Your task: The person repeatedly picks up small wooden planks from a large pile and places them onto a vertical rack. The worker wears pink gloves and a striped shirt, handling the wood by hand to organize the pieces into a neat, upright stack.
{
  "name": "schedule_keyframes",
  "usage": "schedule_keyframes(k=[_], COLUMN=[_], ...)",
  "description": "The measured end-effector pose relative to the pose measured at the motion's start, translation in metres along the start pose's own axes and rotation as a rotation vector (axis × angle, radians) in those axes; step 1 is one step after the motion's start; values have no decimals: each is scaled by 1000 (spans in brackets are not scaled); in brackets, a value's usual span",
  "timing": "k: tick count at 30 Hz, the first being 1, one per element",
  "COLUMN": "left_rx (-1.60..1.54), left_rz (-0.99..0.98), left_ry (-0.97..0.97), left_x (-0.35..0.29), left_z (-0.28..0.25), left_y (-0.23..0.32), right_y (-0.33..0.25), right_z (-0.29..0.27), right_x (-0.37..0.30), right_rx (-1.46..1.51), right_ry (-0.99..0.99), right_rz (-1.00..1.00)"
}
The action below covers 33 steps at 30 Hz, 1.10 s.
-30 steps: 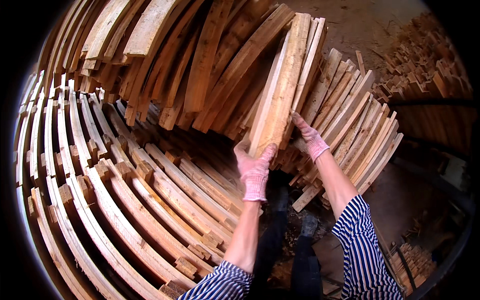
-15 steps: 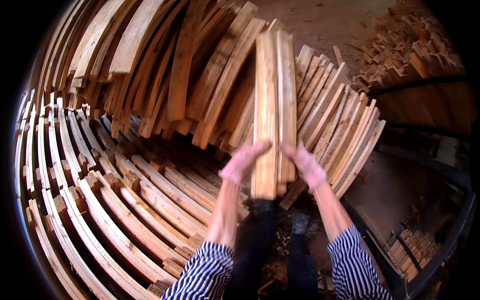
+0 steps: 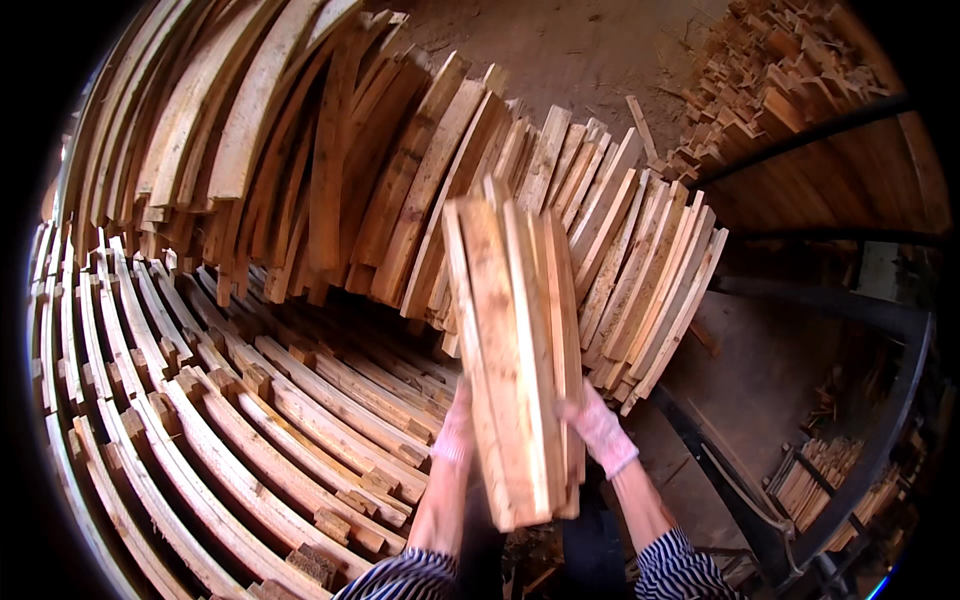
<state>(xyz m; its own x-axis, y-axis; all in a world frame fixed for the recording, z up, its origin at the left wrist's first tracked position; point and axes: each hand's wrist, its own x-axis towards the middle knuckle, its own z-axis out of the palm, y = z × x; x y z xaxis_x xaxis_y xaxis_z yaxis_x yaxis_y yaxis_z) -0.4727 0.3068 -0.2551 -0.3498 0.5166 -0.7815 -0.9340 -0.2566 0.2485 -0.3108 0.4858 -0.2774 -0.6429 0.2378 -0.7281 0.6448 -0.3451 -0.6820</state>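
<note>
A bundle of several wooden boards (image 3: pixel 505 370) is upright in front of me, its upper end leaning slightly left. My left hand (image 3: pixel 456 425), in a pink glove, presses against the left side of the bundle; its fingers are partly hidden behind the wood. On the opposite side my right hand (image 3: pixel 600 430), gloved the same way, is closed against the boards' right edge. The wood is held between both hands, its lower end hanging between my forearms. Just beyond it leans a row of similar boards (image 3: pixel 640 270).
Long boards (image 3: pixel 250 440) lie in spaced layers with small wooden blocks between them at the left. More boards (image 3: pixel 270 110) are piled at the upper left. A dark metal frame (image 3: pixel 870 430) stands at the right, and a heap of short wood pieces (image 3: pixel 770 90) is at the far right.
Both hands and the bundle have come down and nearer to me. The bundle has turned, so its broad face and several boards show. The view has shifted slightly.
</note>
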Motion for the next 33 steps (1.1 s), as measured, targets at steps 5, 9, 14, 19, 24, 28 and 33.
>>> schedule_keyframes(k=[5, 9, 14, 19, 24, 28, 33], left_rx=[116, 244, 114, 103, 121, 143, 209], left_rz=[-1, -32, 49, 62, 245, 344, 620], left_ry=[251, 199, -21, -38, -196, -131, -155], left_x=[-75, -92, -165, -225, -281, -346, -440], left_z=[-27, -16, 52, 69, 178, 214, 289], left_y=[-40, -40, -65, -42, -32, -25, 1], right_y=[83, 28, -81, -128, -210, -283, -365], right_z=[13, 19, -19, -28, -37, -39, -34], right_x=[23, 16, -84, -184, -216, -293, -366], right_rx=[717, 565, 443, 636, 375, 282, 229], right_ry=[-175, -183, -241, -457, -502, -514, -518], right_rz=[193, -1, -69, -268, -401, -324, -583])
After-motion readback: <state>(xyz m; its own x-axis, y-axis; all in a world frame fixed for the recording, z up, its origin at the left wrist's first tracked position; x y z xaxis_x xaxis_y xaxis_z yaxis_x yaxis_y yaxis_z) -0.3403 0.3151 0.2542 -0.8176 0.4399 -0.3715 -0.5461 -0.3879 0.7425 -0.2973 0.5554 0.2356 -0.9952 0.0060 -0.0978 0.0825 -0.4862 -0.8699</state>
